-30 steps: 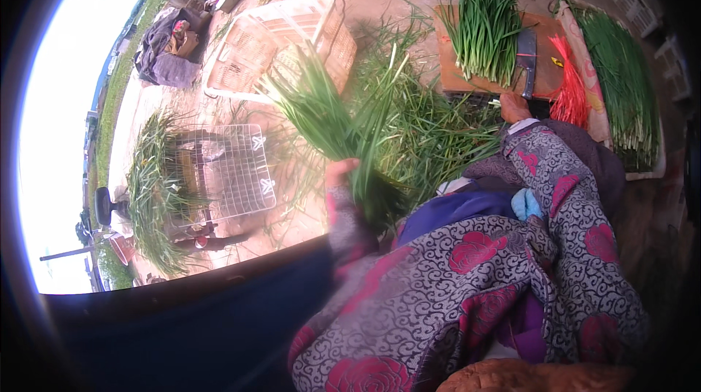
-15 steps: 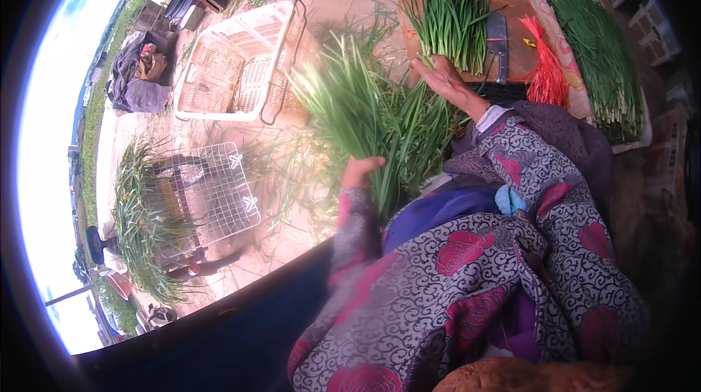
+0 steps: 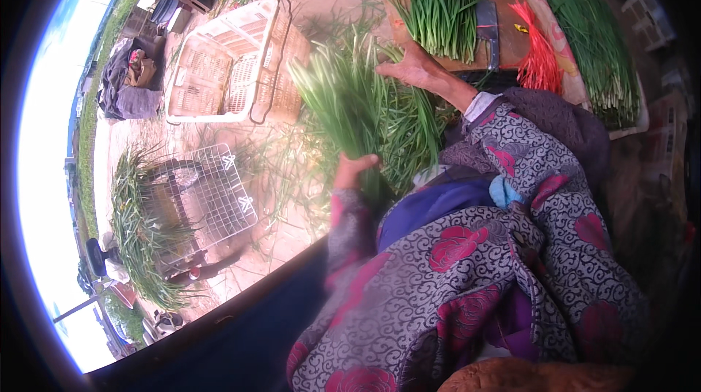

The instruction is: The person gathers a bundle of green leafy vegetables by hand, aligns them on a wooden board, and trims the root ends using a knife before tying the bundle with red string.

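Bunch of green chives [image 3: 350, 111]: held up over the ground in front of me, leaves fanning away toward the white basket [image 3: 234, 63]. My left hand [image 3: 353, 171] is the grip on it, fingers closed round the lower stems. My right hand [image 3: 412, 69] lies open, fingers spread, on the leaves of the bunch near the near edge of the cutting board [image 3: 504, 34]; it clamps nothing.

Loose chives [image 3: 416, 136]: strewn on the ground under and beside the bunch, touching it.

Cutting board: at the far side, carrying a trimmed chive pile [image 3: 442, 5] with a cleaver [image 3: 488, 27] just beside it, and red ties [image 3: 540, 56] at its right edge.

Tray of sorted chives [image 3: 591, 34]: right of the board, along the far right.

White basket: on the ground to the far left of the bunch, tilted, lying on its side.

Wire basket [image 3: 208, 198]: on the ground near left, well apart from the bunch, with a heap of uncut greens [image 3: 135, 231] around its left side.

Patterned sleeves [image 3: 496, 246]: mine, filling the lower right.
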### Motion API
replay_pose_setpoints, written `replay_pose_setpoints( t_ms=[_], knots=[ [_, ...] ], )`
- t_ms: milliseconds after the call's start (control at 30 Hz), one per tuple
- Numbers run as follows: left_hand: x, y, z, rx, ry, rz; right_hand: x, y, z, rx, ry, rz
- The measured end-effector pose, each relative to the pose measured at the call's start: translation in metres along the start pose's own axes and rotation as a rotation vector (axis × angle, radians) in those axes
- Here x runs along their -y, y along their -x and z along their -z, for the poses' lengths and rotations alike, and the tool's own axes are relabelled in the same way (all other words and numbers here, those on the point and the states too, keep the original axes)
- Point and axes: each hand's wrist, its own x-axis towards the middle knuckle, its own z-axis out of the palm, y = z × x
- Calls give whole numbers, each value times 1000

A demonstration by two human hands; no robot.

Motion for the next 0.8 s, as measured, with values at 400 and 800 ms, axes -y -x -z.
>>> replay_pose_setpoints(
  t_ms=[400,800],
  knots=[
    [-8,-9,2,-13,37,-85,-35,6,14,-211,310,-12],
    [0,14,48,-14,221,-35,-113,8,60,25,623,-16]
  ],
)
